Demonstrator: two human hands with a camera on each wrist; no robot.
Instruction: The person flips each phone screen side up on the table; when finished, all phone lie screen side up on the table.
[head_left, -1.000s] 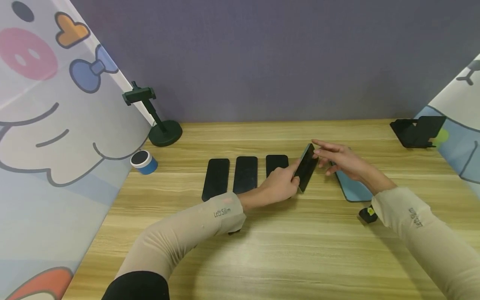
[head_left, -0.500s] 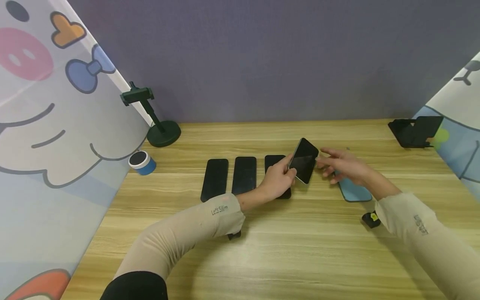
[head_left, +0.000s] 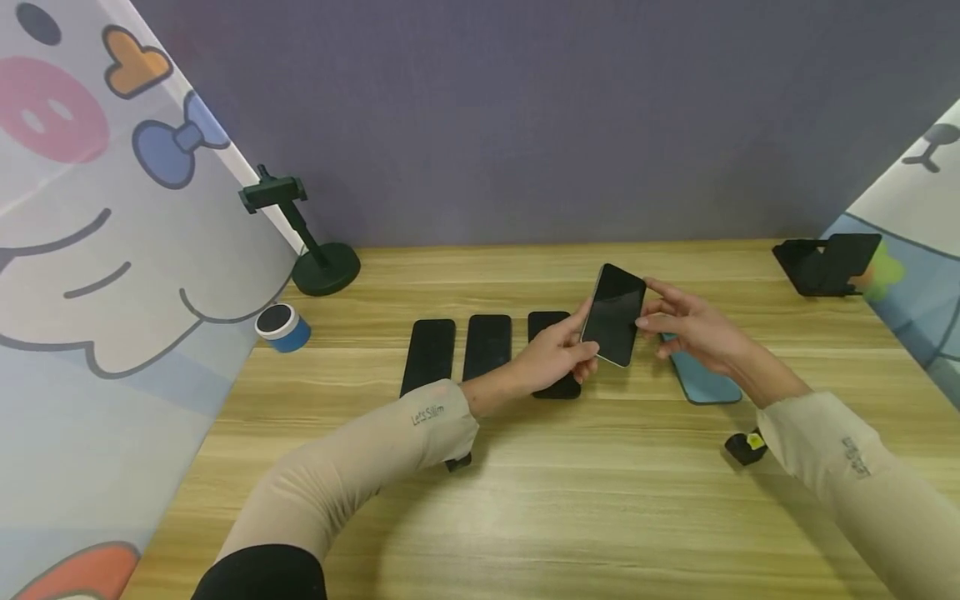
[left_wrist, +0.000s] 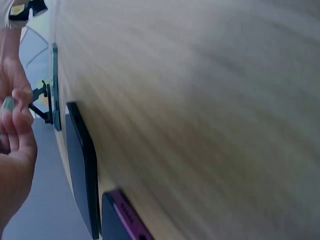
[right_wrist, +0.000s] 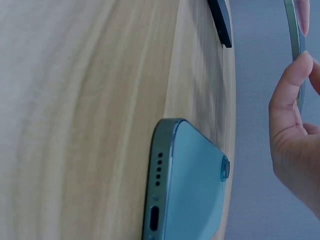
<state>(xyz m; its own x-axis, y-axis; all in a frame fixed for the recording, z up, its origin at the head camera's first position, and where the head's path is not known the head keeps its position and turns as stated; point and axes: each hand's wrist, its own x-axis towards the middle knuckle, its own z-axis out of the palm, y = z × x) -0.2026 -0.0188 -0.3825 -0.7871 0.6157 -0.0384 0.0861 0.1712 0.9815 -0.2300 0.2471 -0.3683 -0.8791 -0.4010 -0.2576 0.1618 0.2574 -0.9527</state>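
Note:
In the head view, my left hand (head_left: 553, 357) grips the lower left edge of a black-screened smartphone (head_left: 617, 310), thumb on its front. The phone is raised off the table and tilted, screen toward me. My right hand (head_left: 693, 333) pinches its right edge between thumb and fingers; the right wrist view shows the thumb on the thin greenish edge. Beneath the right hand lies a light blue smartphone (head_left: 705, 379), back up, its camera bump visible in the right wrist view. A black phone (head_left: 557, 387) lies partly behind the left hand.
Two more dark phones, one at left (head_left: 429, 354) and one beside it (head_left: 487, 343), lie in the row. A green stand (head_left: 326, 267) and blue-white jar (head_left: 283, 327) are at left, a black folding stand (head_left: 831, 262) at far right. A grey partition (head_left: 540, 125) closes the back.
The held phone has turned from nearly edge-on to facing me and risen slightly. The right hand, earlier loose beside it, has now taken its right edge.

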